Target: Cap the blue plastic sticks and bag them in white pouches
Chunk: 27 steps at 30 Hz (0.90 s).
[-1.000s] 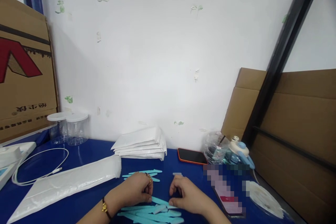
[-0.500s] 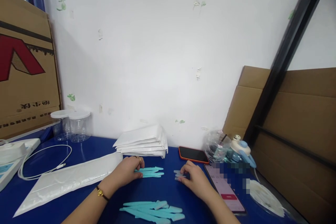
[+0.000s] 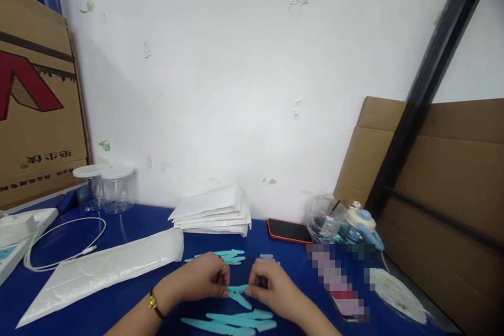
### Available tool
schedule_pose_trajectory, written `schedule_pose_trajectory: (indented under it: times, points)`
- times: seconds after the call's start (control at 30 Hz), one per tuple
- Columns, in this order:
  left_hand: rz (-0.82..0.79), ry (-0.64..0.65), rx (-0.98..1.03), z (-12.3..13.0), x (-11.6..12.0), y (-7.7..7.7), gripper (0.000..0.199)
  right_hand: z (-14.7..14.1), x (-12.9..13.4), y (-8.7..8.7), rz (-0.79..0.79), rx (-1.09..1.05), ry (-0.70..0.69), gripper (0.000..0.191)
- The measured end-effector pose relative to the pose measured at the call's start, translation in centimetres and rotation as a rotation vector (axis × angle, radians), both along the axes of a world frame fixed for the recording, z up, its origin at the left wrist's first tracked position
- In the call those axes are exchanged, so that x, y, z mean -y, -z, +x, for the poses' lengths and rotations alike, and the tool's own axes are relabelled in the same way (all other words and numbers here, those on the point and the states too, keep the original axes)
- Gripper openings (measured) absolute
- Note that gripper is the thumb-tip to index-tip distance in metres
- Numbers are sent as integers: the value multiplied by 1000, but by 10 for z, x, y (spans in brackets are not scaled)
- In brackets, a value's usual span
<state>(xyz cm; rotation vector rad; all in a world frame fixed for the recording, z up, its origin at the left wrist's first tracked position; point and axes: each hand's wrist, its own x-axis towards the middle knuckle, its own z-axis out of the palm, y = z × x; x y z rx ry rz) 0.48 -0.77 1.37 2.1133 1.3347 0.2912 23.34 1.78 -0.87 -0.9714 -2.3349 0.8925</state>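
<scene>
My left hand [image 3: 205, 276] is closed, pinching teal eyebrow razors at the middle of the table. One eyebrow razor [image 3: 237, 289] reaches across to my right hand [image 3: 272, 284], whose thumb and fingers close on its other end. A second razor [image 3: 241, 301] slants down beside it from the left fingertips; whether it is gripped too I cannot tell. Behind the left hand lies a small group of teal razors [image 3: 235, 258]. Nearer me is another loose pile of razors [image 3: 224, 324]. Small translucent caps [image 3: 266, 256] lie just behind the right hand, partly hidden by it.
A stack of white padded envelopes [image 3: 214, 212] stands by the wall, and one long white envelope [image 3: 106, 273] lies left. An orange-edged phone [image 3: 290, 231], a second phone [image 3: 342, 294], a plastic cup [image 3: 323, 215], clear jars [image 3: 118, 191] and a white cable [image 3: 63, 226] surround the work area.
Both hands have come nearer me and closer together, leaving the back razors and the caps. A razor from the front pile is now raised between them.
</scene>
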Motion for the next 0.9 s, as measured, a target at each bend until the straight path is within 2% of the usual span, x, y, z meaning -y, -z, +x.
schedule_pose_trajectory:
  times: [0.17, 0.27, 0.33, 0.4, 0.5, 0.6, 0.7, 0.8, 0.9]
  points:
    - [214, -53, -94, -11, -12, -2, 13, 23, -24, 4, 35, -62, 121, 18]
    - [297, -157, -197, -21, -18, -3, 13, 37, -35, 5, 87, 26, 249, 10]
    - [319, -186, -206, -22, -17, -4, 25, 37, -34, 2, 134, 92, 287, 13]
    - [301, -132, -178, -17, -11, -4, 37, 31, -26, -3, 148, 132, 261, 13]
    - [205, -17, -162, -5, -2, -2, 25, 16, -8, -9, 105, 155, 146, 12]
    - [156, -23, -167, 7, 1, 1, 11, 5, 4, -9, 69, 170, 48, 15]
    - [186, -41, -136, 12, -1, 3, 10, 3, 4, -6, 54, 164, -8, 14]
    - [244, -39, -114, 8, -7, 3, 11, 9, -4, -6, 81, 139, -7, 15]
    - [304, -95, -150, -4, -15, 3, 12, 20, -17, -7, 135, 163, 89, 17]
